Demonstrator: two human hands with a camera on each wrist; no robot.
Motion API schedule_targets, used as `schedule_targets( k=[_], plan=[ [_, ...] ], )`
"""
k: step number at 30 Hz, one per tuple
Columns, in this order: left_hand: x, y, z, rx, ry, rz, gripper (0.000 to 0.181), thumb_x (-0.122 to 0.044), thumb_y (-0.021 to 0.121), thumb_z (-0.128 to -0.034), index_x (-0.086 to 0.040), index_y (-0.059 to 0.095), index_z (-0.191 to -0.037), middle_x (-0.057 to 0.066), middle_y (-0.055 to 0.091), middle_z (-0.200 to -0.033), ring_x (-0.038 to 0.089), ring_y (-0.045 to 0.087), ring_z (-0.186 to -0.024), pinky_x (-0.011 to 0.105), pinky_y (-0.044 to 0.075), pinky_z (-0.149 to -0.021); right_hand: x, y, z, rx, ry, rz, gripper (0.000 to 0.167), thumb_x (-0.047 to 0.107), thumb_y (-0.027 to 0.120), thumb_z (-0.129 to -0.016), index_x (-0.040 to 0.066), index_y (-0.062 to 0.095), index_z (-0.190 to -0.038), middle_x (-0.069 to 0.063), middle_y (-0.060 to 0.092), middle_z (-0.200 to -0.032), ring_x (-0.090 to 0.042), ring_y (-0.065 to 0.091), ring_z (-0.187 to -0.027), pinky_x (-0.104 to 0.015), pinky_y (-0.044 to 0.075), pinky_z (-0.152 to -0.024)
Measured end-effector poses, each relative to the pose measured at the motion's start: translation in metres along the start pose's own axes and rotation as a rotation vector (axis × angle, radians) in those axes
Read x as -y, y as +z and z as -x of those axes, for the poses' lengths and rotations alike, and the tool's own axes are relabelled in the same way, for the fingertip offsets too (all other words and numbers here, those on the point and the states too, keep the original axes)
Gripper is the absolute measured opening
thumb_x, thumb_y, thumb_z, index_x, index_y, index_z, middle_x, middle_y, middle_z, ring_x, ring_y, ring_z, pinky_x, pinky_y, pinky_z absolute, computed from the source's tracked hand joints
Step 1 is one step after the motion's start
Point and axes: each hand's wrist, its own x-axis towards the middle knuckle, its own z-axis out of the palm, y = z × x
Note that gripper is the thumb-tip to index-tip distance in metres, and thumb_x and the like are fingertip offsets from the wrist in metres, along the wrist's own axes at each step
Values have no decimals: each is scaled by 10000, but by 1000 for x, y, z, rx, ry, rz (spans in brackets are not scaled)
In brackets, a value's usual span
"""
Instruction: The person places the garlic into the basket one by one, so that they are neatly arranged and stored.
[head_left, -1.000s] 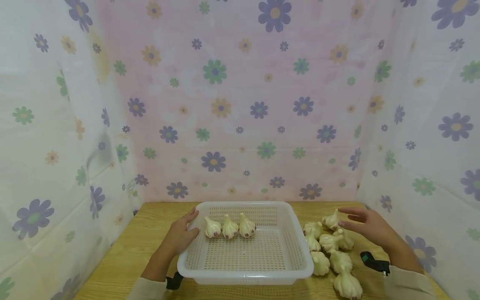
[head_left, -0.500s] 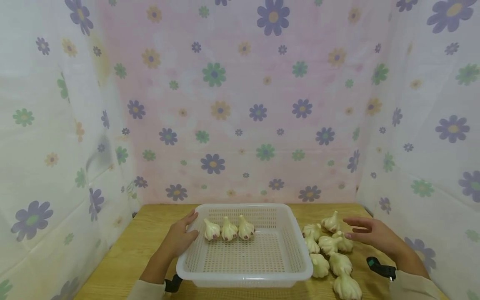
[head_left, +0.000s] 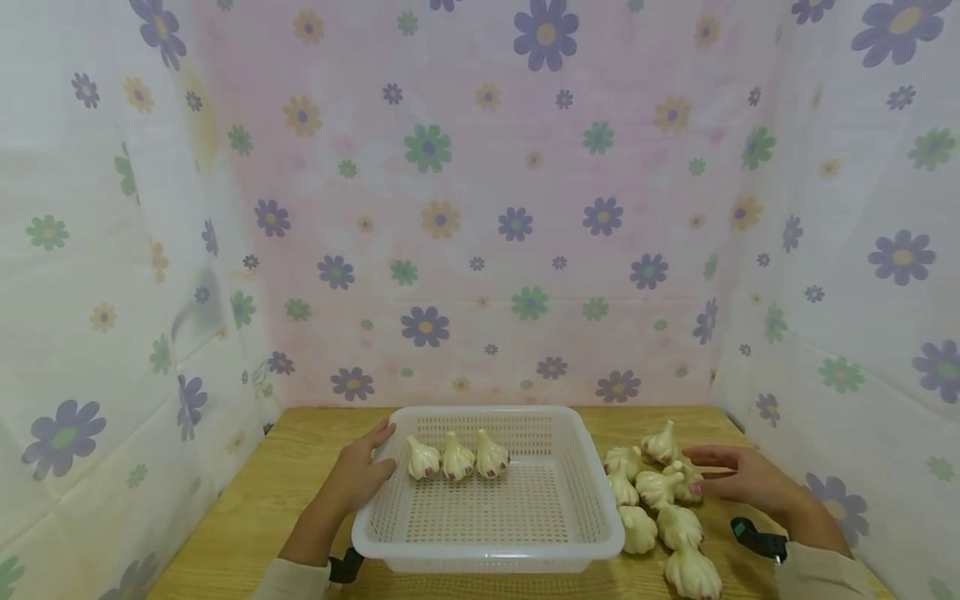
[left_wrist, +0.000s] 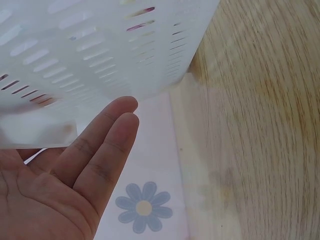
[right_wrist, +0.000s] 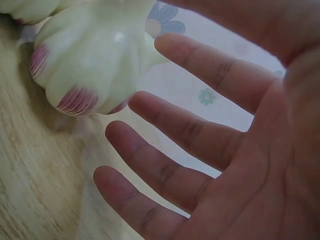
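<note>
A white plastic basket with slotted walls sits on the table. Three garlic bulbs stand side by side in its back left part. My left hand holds the basket's left rim, thumb over it; in the left wrist view two fingers extend straight beneath the rim. To the right of the basket lies a cluster of several pale garlic bulbs. My right hand is at the cluster's right side, fingers spread and straight, holding nothing. In the right wrist view a purple-streaked bulb is near the fingertips.
The wooden table carries everything. Flower-printed cloth encloses it at the back and both sides. A black wrist mount projects from the right sleeve, and another from the left sleeve.
My right hand drew back to the right from the rearmost garlic bulb, then shifted slightly down and left beside the cluster. The left hand and basket have kept their places.
</note>
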Motion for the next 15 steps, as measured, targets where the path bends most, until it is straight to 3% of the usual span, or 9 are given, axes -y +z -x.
schedule_targets(
  k=[6, 15],
  plan=[
    [2, 2, -1, -6, 27, 11, 681, -124, 606, -877, -36, 473, -1539, 56, 334, -1680, 439, 384, -1475, 410, 602, -928, 0, 1, -1, -5, -2, 17, 688, 221, 696, -975, -58, 416, -1539, -399, 345, -1566, -589, 416, -1376, -500, 590, -933],
    [3, 1, -1, -9, 18, -5, 676, -128, 610, -878, -37, 480, -1535, 58, 343, -1676, 429, 368, -1486, 466, 569, -1000, -11, 4, -6, -21, 2, 49, 678, 225, 725, -953, -44, 461, -1516, -380, 383, -1554, -599, 398, -1375, -476, 601, -903]
  ],
)
